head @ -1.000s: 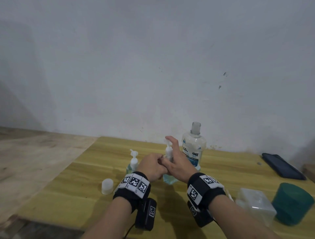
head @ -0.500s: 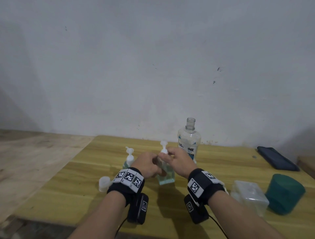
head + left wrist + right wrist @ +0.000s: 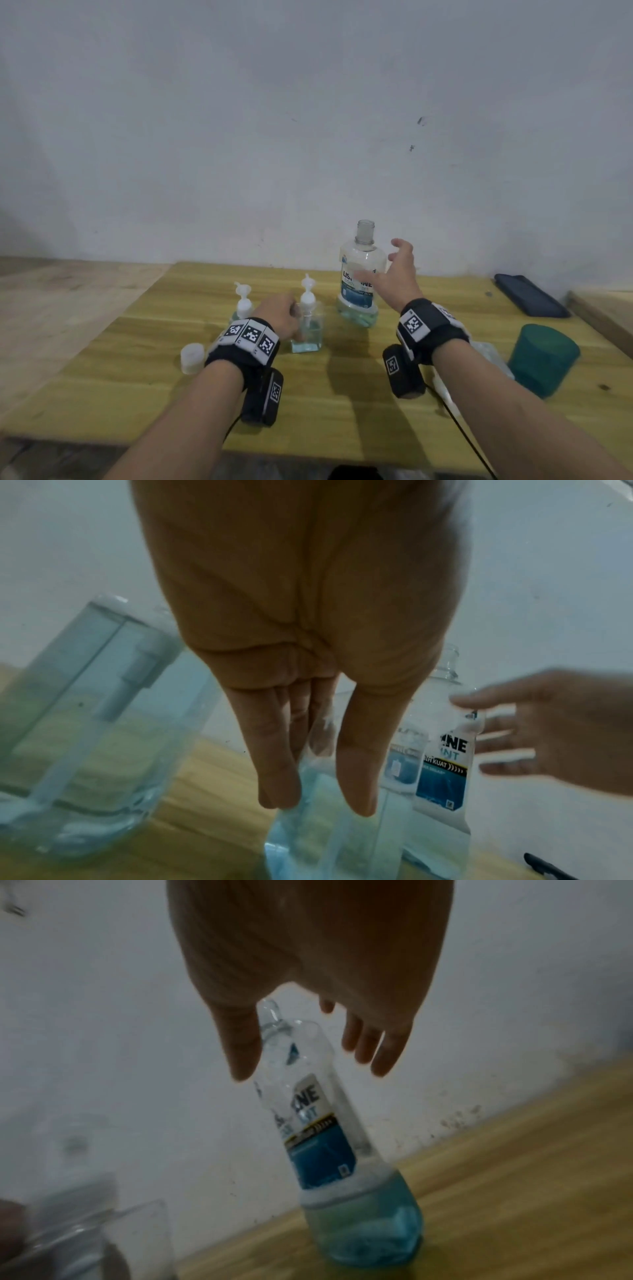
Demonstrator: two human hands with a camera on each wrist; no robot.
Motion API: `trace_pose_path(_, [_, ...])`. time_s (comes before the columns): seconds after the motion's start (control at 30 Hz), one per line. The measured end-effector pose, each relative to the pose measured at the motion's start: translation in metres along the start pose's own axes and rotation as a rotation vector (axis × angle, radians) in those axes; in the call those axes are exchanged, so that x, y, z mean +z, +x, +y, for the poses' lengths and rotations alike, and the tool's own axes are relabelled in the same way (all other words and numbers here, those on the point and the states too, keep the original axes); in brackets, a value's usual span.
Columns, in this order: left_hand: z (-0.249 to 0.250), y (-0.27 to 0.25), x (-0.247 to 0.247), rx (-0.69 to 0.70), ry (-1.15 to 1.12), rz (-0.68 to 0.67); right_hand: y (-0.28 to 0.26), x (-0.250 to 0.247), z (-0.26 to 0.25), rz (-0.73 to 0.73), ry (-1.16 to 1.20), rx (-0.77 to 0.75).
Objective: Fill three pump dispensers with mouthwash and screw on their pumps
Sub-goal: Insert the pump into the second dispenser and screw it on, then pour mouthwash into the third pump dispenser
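Note:
A square clear dispenser [image 3: 310,330] with a white pump on top and pale blue liquid inside stands mid-table. My left hand [image 3: 295,318] holds its left side, thumb and fingers on either side of its shoulder [image 3: 318,802]. A second pump dispenser [image 3: 242,306] stands just behind and to the left, also seen in the left wrist view [image 3: 85,723]. The uncapped mouthwash bottle [image 3: 358,287] stands upright to the right, a little blue liquid at its bottom [image 3: 363,1229]. My right hand [image 3: 383,260] hovers beside its upper part, fingers spread, holding nothing [image 3: 310,1066].
A white cap [image 3: 191,358] lies left of my left wrist. A clear plastic container [image 3: 493,356] and a dark green cup [image 3: 543,359] sit at the right. A dark phone [image 3: 531,299] lies at the far right by the wall. The table's front edge [image 3: 308,455] is close to me.
My right hand has let go of the dispenser's pump and moved right and up to the mouthwash bottle, opening. The left hand stays on the dispenser.

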State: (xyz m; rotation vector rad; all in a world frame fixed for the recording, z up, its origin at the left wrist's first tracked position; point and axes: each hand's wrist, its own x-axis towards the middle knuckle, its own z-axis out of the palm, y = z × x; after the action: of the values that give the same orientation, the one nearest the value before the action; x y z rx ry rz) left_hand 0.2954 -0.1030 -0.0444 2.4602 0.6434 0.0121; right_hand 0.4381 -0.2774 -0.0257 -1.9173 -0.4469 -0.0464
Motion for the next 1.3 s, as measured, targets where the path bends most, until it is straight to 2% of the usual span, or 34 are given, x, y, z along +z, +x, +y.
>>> trace_pose_path(0.07, [0.001,0.000,0.000,-0.012,0.000,-0.011,0.006,0.005,0.012,-0.135,0.024,0.085])
trace_pose_path(0.1, [0.002,0.000,0.001,-0.016,0.009,-0.010,0.009,0.008,0.019,-0.158,0.013,0.100])
trace_pose_path(0.23, [0.004,-0.002,0.005,-0.022,0.058,0.007,0.015,0.019,0.039,-0.103,-0.012,0.097])
trace_pose_path(0.37, [0.006,-0.013,0.004,-0.046,0.071,0.011,0.009,0.022,0.036,-0.090,-0.046,0.080])
trace_pose_path(0.47, [0.020,-0.040,-0.012,-0.032,0.152,0.140,0.006,0.012,0.028,-0.025,-0.009,0.036])
trace_pose_path(0.53, [0.036,-0.058,-0.028,0.052,0.120,0.270,0.010,-0.004,0.018,0.019,-0.011,0.015])
trace_pose_path(0.57, [0.048,-0.066,-0.033,0.118,0.091,0.293,0.010,-0.017,0.013,0.034,-0.027,0.012])
trace_pose_path(0.63, [0.077,-0.074,-0.032,0.254,0.039,0.227,0.008,-0.046,-0.001,0.054,-0.068,0.005])
trace_pose_path(0.73, [0.123,-0.067,0.003,0.387,0.029,0.001,0.002,-0.094,-0.016,0.106,-0.159,-0.022])
trace_pose_path(0.83, [0.162,-0.054,0.054,0.449,0.138,-0.197,-0.011,-0.139,-0.025,0.152,-0.215,-0.024])
trace_pose_path(0.93, [0.190,-0.049,0.096,0.467,0.248,-0.318,-0.021,-0.175,-0.018,0.203,-0.227,-0.020])
trace_pose_path(1.07, [0.203,-0.040,0.129,0.451,0.354,-0.356,-0.032,-0.208,-0.009,0.248,-0.226,0.000])
trace_pose_path(1.13, [0.205,-0.037,0.137,0.450,0.332,-0.344,-0.037,-0.219,-0.008,0.253,-0.245,-0.006])
trace_pose_path(1.3, [0.200,-0.025,0.123,0.484,0.132,-0.163,-0.036,-0.221,-0.003,0.267,-0.228,0.006])
